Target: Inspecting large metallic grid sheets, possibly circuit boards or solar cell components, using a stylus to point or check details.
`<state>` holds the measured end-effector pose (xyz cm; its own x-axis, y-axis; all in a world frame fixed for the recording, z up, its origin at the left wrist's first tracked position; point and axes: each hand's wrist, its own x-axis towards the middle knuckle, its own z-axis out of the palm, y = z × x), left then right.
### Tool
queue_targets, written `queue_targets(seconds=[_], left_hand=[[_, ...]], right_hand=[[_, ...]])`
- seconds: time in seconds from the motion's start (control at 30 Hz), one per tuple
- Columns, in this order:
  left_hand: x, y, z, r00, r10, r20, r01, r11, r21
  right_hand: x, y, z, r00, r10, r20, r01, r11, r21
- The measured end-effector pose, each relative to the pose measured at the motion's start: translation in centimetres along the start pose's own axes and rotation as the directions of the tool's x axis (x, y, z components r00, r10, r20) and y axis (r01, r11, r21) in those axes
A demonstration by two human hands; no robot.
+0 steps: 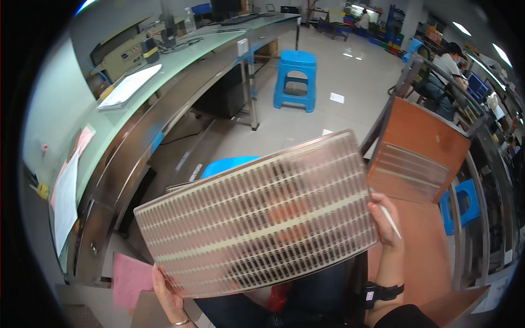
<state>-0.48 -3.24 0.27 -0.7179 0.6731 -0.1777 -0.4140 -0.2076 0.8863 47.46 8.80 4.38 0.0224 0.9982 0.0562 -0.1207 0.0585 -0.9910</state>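
Note:
A large flat, see-through tray [322, 161] with rows of narrow slots spans the middle of the head view, tilted up to the right. Its lower left corner is gripped by my left hand [167, 290], fingers partly hidden behind it. My right hand [386, 221] is closed on the right edge. A slim white pen-like stick [390, 221] also sticks out of my right hand, its pointed end downward. Through the tray, shapes behind show blurred, and whether its slots hold parts I cannot tell.
To the right stands an orange-brown board [418, 136] with a similar slotted panel [410, 172] against it. A glass-topped bench [180, 57] curves along the left. Blue stools [296, 82] stand around, one partly behind the tray. A pink sheet [128, 281] lies lower left. A seated person [445, 71] is far right.

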Motion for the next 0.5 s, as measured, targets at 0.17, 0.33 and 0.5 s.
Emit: queue_targets(seconds=[0.17, 0.33, 0.5], left_hand=[[0.8, 1.6, -0.3, 0.947, 0.183, 0.264, -0.212, 0.973, 0.085], [2.8, -0.2, 1.6, 0.879, 0.342, 0.331, -0.361, 0.932, -0.004], [1.7, -0.6, 3.9, 0.909, 0.206, 0.363, -0.161, 0.976, -0.149]], right_hand=[[1.0, 0.7, -1.4, 0.959, -0.262, -0.105, 0.260, 0.965, -0.029], [3.2, 0.8, -3.2, 0.922, -0.029, 0.386, -0.275, 0.653, 0.706], [1.5, 3.6, 1.7, 0.986, 0.023, -0.163, 0.092, 0.742, 0.664]])
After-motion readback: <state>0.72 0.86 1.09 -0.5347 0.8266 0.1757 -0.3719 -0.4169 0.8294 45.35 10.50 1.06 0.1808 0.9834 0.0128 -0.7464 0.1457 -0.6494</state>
